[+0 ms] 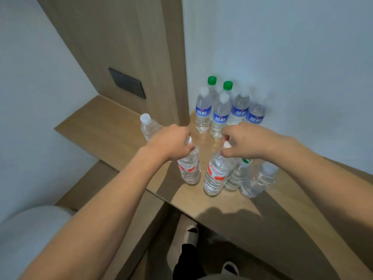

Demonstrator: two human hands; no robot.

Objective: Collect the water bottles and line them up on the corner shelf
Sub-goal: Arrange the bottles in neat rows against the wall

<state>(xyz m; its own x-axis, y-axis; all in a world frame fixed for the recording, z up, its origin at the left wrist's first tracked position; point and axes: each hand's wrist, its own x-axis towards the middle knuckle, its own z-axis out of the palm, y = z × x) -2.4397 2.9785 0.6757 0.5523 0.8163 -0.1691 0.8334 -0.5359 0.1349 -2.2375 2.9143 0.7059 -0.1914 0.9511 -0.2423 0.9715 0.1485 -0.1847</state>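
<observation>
Two clear plastic red-labelled water bottles (215,174) are held upright by their white caps near the wooden corner shelf's (113,126) front edge, one under each clenched grip: left hand (171,141), right hand (245,140). Blue-labelled clear bottles (221,116) are clustered at the back corner.
</observation>
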